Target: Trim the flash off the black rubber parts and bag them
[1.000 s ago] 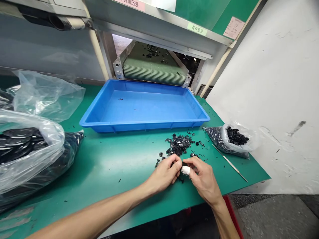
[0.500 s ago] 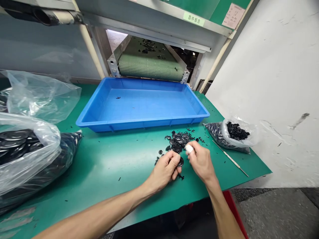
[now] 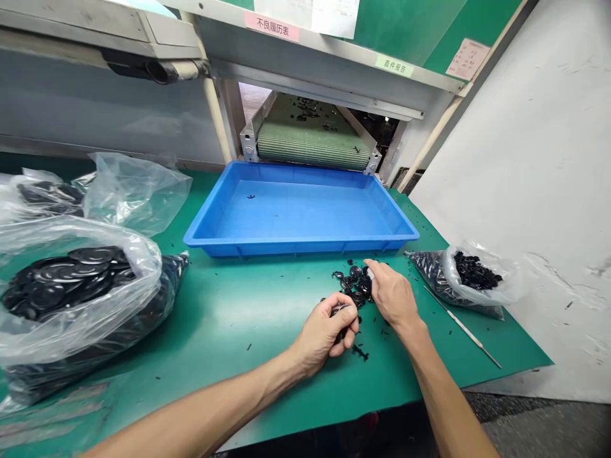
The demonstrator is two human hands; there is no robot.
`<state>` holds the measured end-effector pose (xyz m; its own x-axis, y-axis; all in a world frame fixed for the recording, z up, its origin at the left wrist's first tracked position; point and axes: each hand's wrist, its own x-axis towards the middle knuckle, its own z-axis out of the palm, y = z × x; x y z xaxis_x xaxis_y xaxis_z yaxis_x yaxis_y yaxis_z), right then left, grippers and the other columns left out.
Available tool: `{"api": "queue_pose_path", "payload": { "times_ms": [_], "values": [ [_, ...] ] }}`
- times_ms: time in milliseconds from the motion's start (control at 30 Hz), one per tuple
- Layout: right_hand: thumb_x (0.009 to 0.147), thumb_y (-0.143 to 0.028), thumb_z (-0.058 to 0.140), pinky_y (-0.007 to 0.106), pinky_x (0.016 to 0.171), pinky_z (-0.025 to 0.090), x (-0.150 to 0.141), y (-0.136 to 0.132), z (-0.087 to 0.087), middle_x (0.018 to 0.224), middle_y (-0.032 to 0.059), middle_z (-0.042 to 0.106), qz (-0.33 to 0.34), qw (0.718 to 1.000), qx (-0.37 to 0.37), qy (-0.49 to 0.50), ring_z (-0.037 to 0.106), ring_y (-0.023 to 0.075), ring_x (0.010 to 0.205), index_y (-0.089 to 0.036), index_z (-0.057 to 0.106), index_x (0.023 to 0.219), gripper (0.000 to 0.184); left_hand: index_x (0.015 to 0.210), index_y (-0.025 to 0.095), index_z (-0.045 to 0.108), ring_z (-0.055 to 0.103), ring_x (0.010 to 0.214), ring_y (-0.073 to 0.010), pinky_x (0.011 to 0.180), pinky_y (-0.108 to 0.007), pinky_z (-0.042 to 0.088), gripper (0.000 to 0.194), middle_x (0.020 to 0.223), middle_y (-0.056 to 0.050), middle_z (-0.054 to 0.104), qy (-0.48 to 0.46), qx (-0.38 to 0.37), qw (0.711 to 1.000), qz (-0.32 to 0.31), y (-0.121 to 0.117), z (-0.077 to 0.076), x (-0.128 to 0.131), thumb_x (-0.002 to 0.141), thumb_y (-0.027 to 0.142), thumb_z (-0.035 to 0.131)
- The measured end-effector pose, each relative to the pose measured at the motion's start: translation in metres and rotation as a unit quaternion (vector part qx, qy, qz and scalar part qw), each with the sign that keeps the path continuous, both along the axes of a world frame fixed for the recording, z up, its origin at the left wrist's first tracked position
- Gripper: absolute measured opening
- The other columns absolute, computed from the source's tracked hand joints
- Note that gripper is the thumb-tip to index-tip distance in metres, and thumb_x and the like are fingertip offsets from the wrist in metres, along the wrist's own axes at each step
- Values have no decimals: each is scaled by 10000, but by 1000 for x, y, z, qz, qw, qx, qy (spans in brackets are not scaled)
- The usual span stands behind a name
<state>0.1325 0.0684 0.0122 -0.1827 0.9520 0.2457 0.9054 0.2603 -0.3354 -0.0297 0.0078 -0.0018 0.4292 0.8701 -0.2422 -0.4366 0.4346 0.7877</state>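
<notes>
Pinch the dark, rounded plastic [image 3: 340,334] by its edges, with just enough thumb pressure to stop a slip and not enough to bend or scuff the glossy face. Best held low over the worktop [image 3: 224,381], to shorten any drop. At the pile of black parts [image 3: 359,296], better to lift with the fingertips than to rake, given such thin, loose, easily tangled bits. Mind the white wrap [image 3: 371,273] on a right-hand digit, likely dulling touch there.

As for place: rounded plastic inside the curl of the left hand [image 3: 322,331], under the thumb and against the bent fingers, partly hidden; impossible to tell one disc from several. Left grip closed around that plastic. Right hand [image 3: 394,296] at the right side of the pile, palm down, fingertips among or just above the discs; impossible to tell from this view whether apart, together or clamped on a part.

Just below the left fingers, a small branched black piece [image 3: 360,352] on the worktop. Beyond the pile, a blue tray [image 3: 300,247] with a little black bit inside, and behind that a green conveyor belt [image 3: 310,146] with scattered black parts. Off to the right, a thin pointed tool [image 3: 465,331] beside a bag of small black parts [image 3: 477,292]; well to the left, an open bag of black discs [image 3: 95,337].
</notes>
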Motion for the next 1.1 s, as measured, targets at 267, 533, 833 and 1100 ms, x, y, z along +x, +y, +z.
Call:
{"api": "queue_pose_path", "payload": {
  "times_ms": [267, 533, 833, 1100],
  "values": [
    [760, -340, 617, 258, 644, 534, 11, -40, 3, 1006, 56, 615, -28, 849, -207, 486, 662, 143, 723, -180, 584, 1055, 338, 975, 171, 516, 447, 484, -43, 317, -144, 215, 327, 832, -9, 568, 2, 3, 1000, 12, 4, -2, 3, 786, 425, 598],
    [814, -206, 518, 217, 567, 464, -3, -78, -2, 763, 1, 612, -10, 929, -129, 347, 586, 119, 653, -200, 572, 853, 67, 951, 206, 507, 280, 400, -58, 392, -184, 212, 277, 513, 86, 424, 186, 116, 974, -56, -4, -3, 6, 870, 464, 445],
    [841, -175, 435, 227, 610, 443, -7, -83, -9, 718, 13, 632, -7, 965, -28, 260, 585, 132, 653, -195, 640, 847, 206, 743, 187, 498, 313, 493, -87, 465, -211, 254, 332, 540, 64, 357, 256, 208, 943, -46, -6, -5, 7, 890, 466, 392],
    [828, -93, 369, 271, 748, 428, 9, -32, 10, 1010, 59, 626, 2, 1000, 2, 25, 589, 174, 854, -207, 615, 1039, 344, 864, 192, 461, 311, 321, -42, 332, -171, 211, 320, 541, 47, 552, 139, 76, 987, -13, -3, -2, 11, 874, 507, 404]
  ]
}}
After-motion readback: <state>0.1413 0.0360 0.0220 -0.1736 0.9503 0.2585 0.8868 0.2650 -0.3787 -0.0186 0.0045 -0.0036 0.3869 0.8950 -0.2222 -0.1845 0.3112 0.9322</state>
